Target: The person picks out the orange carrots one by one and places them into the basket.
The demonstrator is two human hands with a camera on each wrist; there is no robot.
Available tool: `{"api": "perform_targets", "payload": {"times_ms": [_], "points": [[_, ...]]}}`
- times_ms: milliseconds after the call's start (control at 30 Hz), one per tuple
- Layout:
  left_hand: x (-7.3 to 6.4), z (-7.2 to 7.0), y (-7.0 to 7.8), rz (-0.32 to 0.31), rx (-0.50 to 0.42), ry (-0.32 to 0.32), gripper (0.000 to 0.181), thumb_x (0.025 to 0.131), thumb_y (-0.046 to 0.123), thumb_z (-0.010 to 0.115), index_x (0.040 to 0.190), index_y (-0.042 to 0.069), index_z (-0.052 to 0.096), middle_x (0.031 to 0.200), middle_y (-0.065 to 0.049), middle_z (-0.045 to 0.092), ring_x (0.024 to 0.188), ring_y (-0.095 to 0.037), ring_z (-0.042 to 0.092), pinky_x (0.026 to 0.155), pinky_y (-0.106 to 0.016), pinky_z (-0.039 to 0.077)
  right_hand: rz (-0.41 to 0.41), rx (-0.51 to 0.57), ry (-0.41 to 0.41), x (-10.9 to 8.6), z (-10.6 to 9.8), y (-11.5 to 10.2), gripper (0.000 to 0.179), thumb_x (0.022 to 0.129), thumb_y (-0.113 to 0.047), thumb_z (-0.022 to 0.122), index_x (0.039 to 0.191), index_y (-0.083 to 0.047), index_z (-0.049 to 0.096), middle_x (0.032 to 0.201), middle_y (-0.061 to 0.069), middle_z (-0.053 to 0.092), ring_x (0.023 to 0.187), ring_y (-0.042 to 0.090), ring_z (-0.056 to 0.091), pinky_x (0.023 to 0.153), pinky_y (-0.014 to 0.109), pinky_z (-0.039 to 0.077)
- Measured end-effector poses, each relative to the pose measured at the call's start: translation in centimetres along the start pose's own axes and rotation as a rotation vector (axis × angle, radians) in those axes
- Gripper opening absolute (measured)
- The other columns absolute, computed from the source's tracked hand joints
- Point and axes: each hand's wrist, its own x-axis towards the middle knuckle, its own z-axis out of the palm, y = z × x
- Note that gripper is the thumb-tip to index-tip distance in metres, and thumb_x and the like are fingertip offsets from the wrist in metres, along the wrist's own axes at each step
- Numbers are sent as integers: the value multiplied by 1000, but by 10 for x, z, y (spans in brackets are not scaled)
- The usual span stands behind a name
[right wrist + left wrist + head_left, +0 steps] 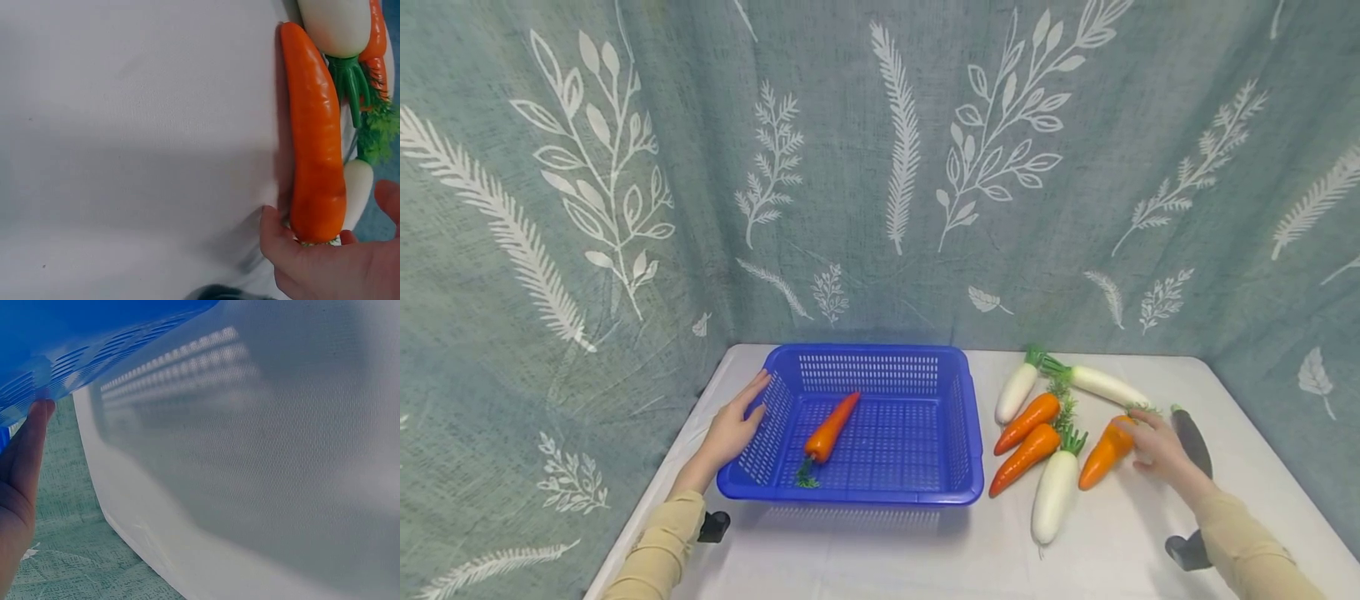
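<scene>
My left hand (733,429) rests at the left side of a blue plastic basket (850,497), fingers extended along its wall. In the left wrist view, fingertips (42,407) touch the basket's slotted side. Inside the basket lies an orange carrot (831,433) with green leaves. On the right, my right hand (1157,446) is at the leafy end of another carrot (1103,458). The right wrist view shows fingers (284,247) around the blunt end of this carrot (317,144), with the thumb apart from it. Its leaves are mostly hidden by the hand.
Two carrots (1028,458) lie between the basket and the right hand. Several white radishes (1054,496) with green tops lie around them. A long dark vegetable (1192,442) with a green tip is right of the hand. A patterned curtain (865,208) hangs behind the white table (850,562).
</scene>
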Motion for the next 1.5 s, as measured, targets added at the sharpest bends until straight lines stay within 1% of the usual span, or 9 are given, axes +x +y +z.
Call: {"api": "perform_targets", "payload": {"times_ms": [100, 233, 400, 500, 600, 733, 1000, 1233, 1500], "points": [[0, 1, -1, -6, 0, 0, 48, 96, 0, 43, 144, -2, 36, 153, -20, 28, 139, -43, 27, 112, -57, 25, 0, -16, -2, 3, 1, 2, 76, 97, -36, 43, 150, 1, 3, 149, 38, 6, 132, 56, 23, 101, 55, 44], [0, 2, -2, -14, 3, -1, 48, 97, 1, 43, 144, -1, 35, 154, -19, 28, 139, -43, 27, 113, -57, 25, -1, -34, 1, 9, 1, 5, 72, 98, -32, 43, 150, 2, 7, 147, 39, 13, 125, 51, 33, 89, 42, 54], [0, 1, -2, -23, 10, -4, 48, 97, 2, 43, 145, 0, 35, 154, -19, 27, 140, -42, 26, 113, -57, 24, 0, -47, 18, 13, 1, 5, 72, 95, -30, 48, 148, 4, 13, 145, 39, 18, 122, 47, 37, 86, 37, 55], [1, 1, -1, -18, 7, -1, 48, 97, 2, 43, 145, 0, 35, 154, -19, 27, 140, -43, 26, 113, -57, 24, 18, -71, 58, 16, 2, 4, 70, 94, -28, 52, 148, 3, 19, 144, 37, 24, 121, 44, 42, 78, 29, 56], [1, 1, -2, -14, 7, 1, 48, 97, 2, 44, 144, 0, 36, 154, -19, 28, 140, -43, 27, 112, -57, 25, 13, -97, 63, 18, 2, 5, 69, 93, -27, 53, 147, 5, 23, 141, 38, 29, 117, 43, 46, 72, 26, 56], [0, 1, -3, -11, 9, 5, 48, 96, 2, 45, 144, 0, 36, 154, -19, 28, 139, -43, 28, 112, -57, 25, -19, -102, 18, 20, -3, 4, 69, 94, -27, 53, 144, 9, 22, 137, 39, 30, 114, 44, 47, 79, 33, 57], [-1, 1, -2, 3, 5, 15, 48, 97, 2, 44, 144, 0, 37, 153, -19, 30, 139, -43, 29, 111, -58, 26, -11, -59, -28, 20, -7, 4, 67, 95, -25, 53, 144, 9, 23, 133, 38, 34, 105, 35, 54, 78, 29, 57], [0, 0, -1, 8, -8, 6, 47, 97, 1, 44, 144, -2, 36, 153, -20, 29, 139, -43, 28, 112, -58, 25, 14, 47, -57, 14, -8, 2, 74, 93, -23, 57, 146, 9, 16, 136, 39, 30, 111, 37, 49, 84, 33, 56], [0, 0, -2, 7, -3, 4, 47, 97, 1, 44, 144, -2, 36, 153, -20, 29, 139, -43, 28, 112, -57, 25, 56, 144, -54, 17, -7, 2, 74, 93, -19, 57, 148, 5, 13, 139, 36, 28, 108, 31, 49, 84, 30, 56]]}}
